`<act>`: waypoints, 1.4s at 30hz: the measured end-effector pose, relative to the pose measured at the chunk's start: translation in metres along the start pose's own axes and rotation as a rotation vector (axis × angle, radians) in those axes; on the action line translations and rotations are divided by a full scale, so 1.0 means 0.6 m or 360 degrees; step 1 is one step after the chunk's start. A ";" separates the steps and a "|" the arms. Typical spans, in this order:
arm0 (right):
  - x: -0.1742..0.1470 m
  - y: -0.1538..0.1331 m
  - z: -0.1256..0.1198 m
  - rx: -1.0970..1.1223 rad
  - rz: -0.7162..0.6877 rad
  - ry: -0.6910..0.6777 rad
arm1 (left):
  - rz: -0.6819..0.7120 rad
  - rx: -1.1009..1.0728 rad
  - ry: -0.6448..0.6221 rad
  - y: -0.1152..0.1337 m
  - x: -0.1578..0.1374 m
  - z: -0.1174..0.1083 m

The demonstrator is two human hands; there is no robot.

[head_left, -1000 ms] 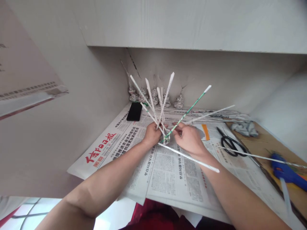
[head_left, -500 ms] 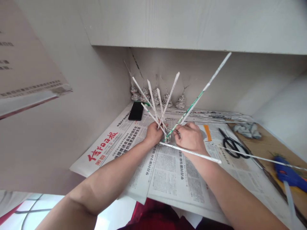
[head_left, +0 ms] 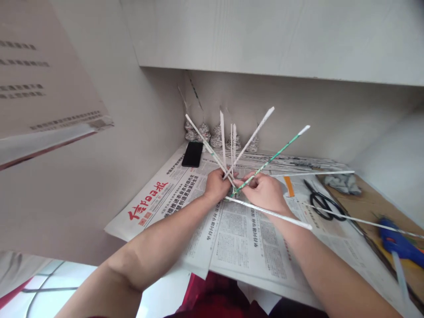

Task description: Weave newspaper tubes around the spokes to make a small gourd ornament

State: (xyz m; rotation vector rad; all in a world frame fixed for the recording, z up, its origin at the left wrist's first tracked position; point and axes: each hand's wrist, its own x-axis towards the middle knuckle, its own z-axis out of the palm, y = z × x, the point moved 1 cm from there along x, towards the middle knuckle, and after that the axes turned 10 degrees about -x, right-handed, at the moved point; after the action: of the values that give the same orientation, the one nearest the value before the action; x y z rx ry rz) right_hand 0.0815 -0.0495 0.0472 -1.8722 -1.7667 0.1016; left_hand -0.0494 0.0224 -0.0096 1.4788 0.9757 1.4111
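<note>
A small woven piece of rolled paper sticks [head_left: 236, 191] sits between my two hands over a spread newspaper [head_left: 228, 234]. Several white sticks fan up and out from it. My left hand [head_left: 217, 185] grips the piece's left side. My right hand [head_left: 265, 191] pinches a green-and-white paper stick [head_left: 274, 155] near its base; that stick slants up to the right. Another white stick [head_left: 271, 213] juts out to the right below my right wrist.
A black phone [head_left: 192, 154] lies at the back left. Small woven paper cones [head_left: 217, 134] stand along the back wall. Scissors [head_left: 323, 203], a crumpled cloth [head_left: 342, 182] and a blue glue gun [head_left: 399, 240] lie at the right on a brown board. Loose paper sticks [head_left: 298, 159] lie behind.
The green-and-white stick has swung down from steeply upright to a lower slant to the right. A thin white stick now lies out flat to the right. Both hands stayed at the piece.
</note>
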 end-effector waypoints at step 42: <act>-0.059 0.064 0.070 0.1168 0.0314 -0.0176 | 0.0060 -0.0013 -0.0312 0.021 -0.016 0.012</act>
State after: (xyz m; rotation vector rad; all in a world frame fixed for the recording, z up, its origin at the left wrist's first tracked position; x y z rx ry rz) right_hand 0.0936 -0.0675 -0.0160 -1.4920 -1.3361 0.8222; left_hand -0.0428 0.0087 -0.0012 1.6031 0.8225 1.2670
